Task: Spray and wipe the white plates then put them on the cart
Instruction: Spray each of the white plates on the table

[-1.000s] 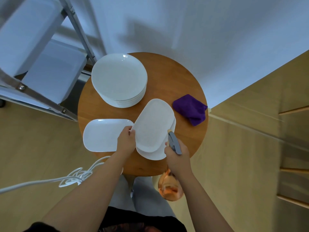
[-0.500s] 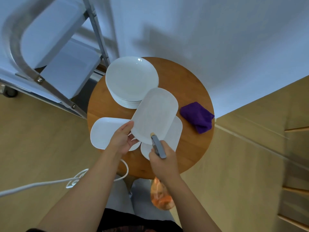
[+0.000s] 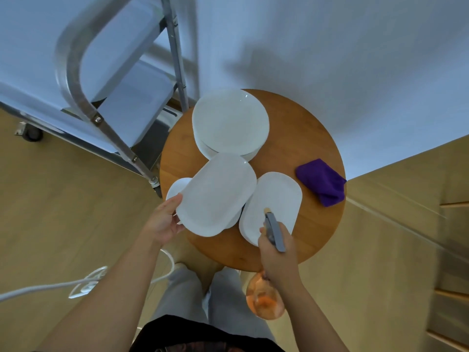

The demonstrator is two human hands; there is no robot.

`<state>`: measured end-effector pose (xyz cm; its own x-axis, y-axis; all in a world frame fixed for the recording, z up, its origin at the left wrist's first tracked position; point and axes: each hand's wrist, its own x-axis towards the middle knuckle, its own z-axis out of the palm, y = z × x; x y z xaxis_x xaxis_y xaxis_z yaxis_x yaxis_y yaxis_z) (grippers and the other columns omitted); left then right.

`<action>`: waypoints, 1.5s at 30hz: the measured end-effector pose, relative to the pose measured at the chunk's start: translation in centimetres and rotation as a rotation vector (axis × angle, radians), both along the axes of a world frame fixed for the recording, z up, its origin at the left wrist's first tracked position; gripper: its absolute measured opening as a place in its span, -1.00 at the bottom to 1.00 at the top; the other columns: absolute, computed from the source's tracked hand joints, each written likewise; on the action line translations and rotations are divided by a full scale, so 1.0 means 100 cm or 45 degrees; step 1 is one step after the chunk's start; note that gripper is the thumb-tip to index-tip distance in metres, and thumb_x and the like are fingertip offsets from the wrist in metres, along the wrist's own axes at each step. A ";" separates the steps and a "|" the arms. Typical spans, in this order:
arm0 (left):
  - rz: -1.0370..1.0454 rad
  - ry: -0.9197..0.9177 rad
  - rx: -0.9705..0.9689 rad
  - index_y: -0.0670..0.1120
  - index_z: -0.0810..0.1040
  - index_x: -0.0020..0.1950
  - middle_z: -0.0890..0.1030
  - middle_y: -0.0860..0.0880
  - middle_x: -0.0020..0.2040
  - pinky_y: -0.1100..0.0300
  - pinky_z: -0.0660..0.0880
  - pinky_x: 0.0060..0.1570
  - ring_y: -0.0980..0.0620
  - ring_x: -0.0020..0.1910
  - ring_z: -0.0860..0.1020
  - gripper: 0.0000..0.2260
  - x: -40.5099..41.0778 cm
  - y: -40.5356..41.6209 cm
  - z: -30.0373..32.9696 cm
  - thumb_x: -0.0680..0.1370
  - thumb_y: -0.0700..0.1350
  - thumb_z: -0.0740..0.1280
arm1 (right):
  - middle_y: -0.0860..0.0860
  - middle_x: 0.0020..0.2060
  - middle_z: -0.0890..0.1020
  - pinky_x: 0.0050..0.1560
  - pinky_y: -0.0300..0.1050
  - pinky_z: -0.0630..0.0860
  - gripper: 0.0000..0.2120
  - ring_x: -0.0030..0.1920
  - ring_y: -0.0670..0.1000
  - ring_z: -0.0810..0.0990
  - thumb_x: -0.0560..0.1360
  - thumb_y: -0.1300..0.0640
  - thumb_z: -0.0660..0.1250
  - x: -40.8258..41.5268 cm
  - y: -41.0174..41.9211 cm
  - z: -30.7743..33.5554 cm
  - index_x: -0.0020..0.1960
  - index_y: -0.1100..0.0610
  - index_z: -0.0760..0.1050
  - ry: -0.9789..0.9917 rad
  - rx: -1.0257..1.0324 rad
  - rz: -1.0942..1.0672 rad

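My left hand (image 3: 165, 221) grips the near-left edge of a white oblong plate (image 3: 218, 194), held lifted above the round wooden table (image 3: 304, 153). Under it peeks another oblong plate (image 3: 177, 188) at the left. A third oblong plate (image 3: 276, 199) lies flat on the table to the right. My right hand (image 3: 276, 255) holds an orange spray bottle (image 3: 265, 298) with a grey trigger head whose nozzle hangs over that third plate. A stack of round white plates (image 3: 229, 121) sits at the table's far side. The purple cloth (image 3: 322, 181) lies at the right edge.
A metal cart (image 3: 121, 80) with pale shelves stands at the upper left, touching the table's left side. A white cable (image 3: 83, 283) coils on the wooden floor at the lower left. Wooden steps show at the right edge. My legs are below the table.
My left hand has lifted the top oblong plate off its stack and carried it leftward and up. The spray bottle stayed over the remaining plate. The view swung left, toward the cart.
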<state>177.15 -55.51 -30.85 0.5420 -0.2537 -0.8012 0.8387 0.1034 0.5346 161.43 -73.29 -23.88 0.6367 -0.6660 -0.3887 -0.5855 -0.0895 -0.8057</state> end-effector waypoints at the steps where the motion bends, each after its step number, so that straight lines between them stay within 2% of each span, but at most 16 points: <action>1: -0.041 -0.012 0.010 -0.11 0.47 0.35 0.60 -0.08 0.01 0.03 0.54 -0.13 -0.06 -0.04 0.57 -0.66 0.003 0.008 -0.002 0.61 -0.02 0.24 | 0.00 -0.44 0.37 -0.46 -0.26 0.31 -0.83 -0.43 -0.05 0.32 0.47 0.31 0.28 0.000 0.003 -0.001 -0.23 0.09 0.39 0.002 0.003 -0.011; 3: -0.131 -0.040 0.048 -0.11 0.50 0.32 0.63 -0.06 -0.04 0.06 0.54 -0.14 -0.03 -0.11 0.60 -0.68 0.009 0.023 -0.005 0.62 -0.01 0.21 | 0.03 -0.44 0.37 -0.45 -0.24 0.34 -0.81 -0.42 -0.01 0.34 0.48 0.31 0.28 -0.001 0.011 -0.004 -0.23 0.09 0.38 0.014 0.028 -0.030; 8: -0.308 -0.114 0.213 -0.01 0.60 0.12 0.66 -0.05 0.08 0.06 0.55 -0.04 -0.06 0.06 0.62 -0.80 0.033 0.040 -0.012 0.60 0.02 0.26 | -0.05 -0.47 0.33 -0.49 -0.36 0.30 -0.79 -0.48 -0.12 0.32 0.50 0.31 0.28 0.003 0.031 -0.012 -0.26 0.09 0.38 0.030 0.028 -0.026; 12: -0.454 -0.124 0.318 -0.02 0.59 0.12 0.65 -0.05 0.06 0.10 0.55 -0.07 -0.05 0.02 0.62 -0.81 0.051 0.032 -0.020 0.57 0.01 0.32 | -0.09 -0.48 0.36 -0.48 -0.41 0.35 -0.77 -0.47 -0.15 0.40 0.52 0.27 0.29 0.010 0.042 -0.017 -0.25 0.03 0.39 0.046 0.021 -0.047; 15: -0.534 -0.131 0.343 0.00 0.59 0.03 0.66 0.01 -0.01 0.17 0.52 -0.18 0.03 -0.07 0.61 -0.88 0.062 0.022 -0.025 0.57 0.00 0.33 | -0.06 -0.45 0.39 -0.47 -0.43 0.37 -0.78 -0.45 -0.09 0.39 0.52 0.26 0.30 0.015 0.046 -0.020 -0.23 0.01 0.40 0.058 0.014 -0.092; 20: -0.631 -0.372 0.481 -0.16 0.57 0.25 0.60 -0.04 0.08 0.11 0.47 0.03 -0.03 0.04 0.56 -0.72 0.075 0.014 -0.035 0.58 -0.07 0.32 | -0.05 -0.46 0.37 -0.47 -0.39 0.36 -0.78 -0.47 -0.13 0.39 0.51 0.28 0.30 0.023 0.050 -0.021 -0.25 0.04 0.39 0.066 -0.032 -0.109; 23: -0.712 -0.557 0.561 -0.16 0.57 0.25 0.57 -0.03 0.05 0.13 0.44 0.00 -0.02 0.00 0.52 -0.73 0.078 0.012 -0.039 0.58 -0.12 0.32 | -0.03 -0.44 0.39 -0.45 -0.41 0.37 -0.76 -0.46 -0.07 0.37 0.51 0.28 0.31 0.029 0.054 -0.022 -0.24 0.01 0.39 0.082 -0.052 -0.103; 26: -0.808 -0.720 0.646 -0.05 0.61 -0.05 0.53 -0.04 -0.14 0.12 0.39 -0.10 -0.04 -0.15 0.48 -0.90 0.080 0.014 -0.044 0.58 -0.17 0.30 | -0.03 -0.43 0.41 -0.43 -0.44 0.40 -0.77 -0.44 -0.05 0.39 0.52 0.26 0.31 0.035 0.059 -0.025 -0.23 0.00 0.39 0.112 -0.023 -0.115; 28: -0.871 -0.800 0.681 -0.02 0.53 -0.17 0.52 -0.06 -0.22 0.09 0.42 -0.17 -0.05 -0.22 0.48 -0.86 0.080 0.015 -0.048 0.56 -0.21 0.29 | -0.03 -0.43 0.41 -0.42 -0.44 0.41 -0.78 -0.43 -0.05 0.39 0.52 0.25 0.30 0.039 0.062 -0.027 -0.23 0.00 0.39 0.119 -0.010 -0.120; 30: -0.907 -0.826 0.730 -0.02 0.62 -0.07 0.58 -0.04 -0.19 0.15 0.43 -0.21 -0.03 -0.21 0.51 -0.80 0.078 0.015 -0.051 0.51 -0.30 0.30 | -0.04 -0.42 0.42 -0.42 -0.45 0.41 -0.76 -0.43 -0.03 0.40 0.52 0.25 0.30 0.042 0.064 -0.027 -0.22 -0.02 0.38 0.124 -0.017 -0.120; 31: -0.905 -0.809 0.766 -0.06 0.65 0.06 0.59 -0.06 -0.10 0.16 0.42 -0.18 -0.04 -0.15 0.53 -0.74 0.077 0.014 -0.052 0.50 -0.34 0.30 | -0.04 -0.42 0.42 -0.41 -0.46 0.42 -0.76 -0.42 -0.03 0.41 0.52 0.24 0.30 0.043 0.065 -0.027 -0.22 -0.04 0.38 0.129 -0.024 -0.120; 34: -0.838 -0.751 0.842 -0.13 0.57 0.26 0.58 -0.13 0.12 0.14 0.43 0.00 -0.09 0.08 0.53 -0.65 0.074 0.010 -0.051 0.50 -0.36 0.29 | -0.04 -0.42 0.41 -0.43 -0.46 0.40 -0.74 -0.43 -0.04 0.39 0.52 0.26 0.30 0.043 0.064 -0.026 -0.23 -0.04 0.37 0.124 -0.023 -0.115; 39: -0.781 -0.832 0.763 -0.18 0.55 0.24 0.57 -0.11 0.13 0.20 0.41 0.04 0.03 0.05 0.49 -0.74 0.062 -0.014 -0.031 0.55 -0.26 0.31 | -0.04 -0.41 0.41 -0.43 -0.45 0.40 -0.75 -0.41 -0.04 0.40 0.52 0.27 0.30 0.040 0.058 -0.023 -0.22 -0.03 0.38 0.101 -0.028 -0.151; 41: -0.782 -0.822 0.628 -0.19 0.58 0.19 0.59 -0.10 0.04 0.14 0.48 0.05 -0.06 0.04 0.54 -0.78 0.051 -0.030 -0.021 0.55 -0.25 0.32 | -0.04 -0.42 0.40 -0.45 -0.44 0.38 -0.76 -0.42 -0.05 0.39 0.51 0.28 0.29 0.036 0.054 -0.022 -0.23 -0.01 0.38 0.085 -0.036 -0.184; 43: -0.853 -0.757 0.526 -0.18 0.59 0.14 0.59 -0.08 -0.04 0.02 0.53 0.09 -0.12 0.02 0.57 -0.82 0.034 -0.048 -0.013 0.55 -0.21 0.34 | -0.02 -0.43 0.38 -0.47 -0.40 0.35 -0.77 -0.42 -0.06 0.35 0.50 0.30 0.29 0.030 0.048 -0.022 -0.24 0.04 0.38 0.073 -0.024 -0.213; 45: -1.035 -0.701 0.497 -0.15 0.59 0.08 0.60 -0.08 -0.05 0.03 0.56 0.08 -0.07 -0.01 0.57 -0.84 0.012 -0.068 -0.010 0.55 -0.12 0.35 | -0.01 -0.43 0.38 -0.47 -0.37 0.35 -0.78 -0.41 -0.07 0.34 0.50 0.30 0.29 0.023 0.042 -0.021 -0.24 0.05 0.39 0.069 -0.019 -0.233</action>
<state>178.30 -62.30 -31.81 0.6384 -0.4812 -0.6007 0.2102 -0.6418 0.7375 163.71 -69.08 -26.01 0.4830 -0.7747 -0.4080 -0.6355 0.0103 -0.7720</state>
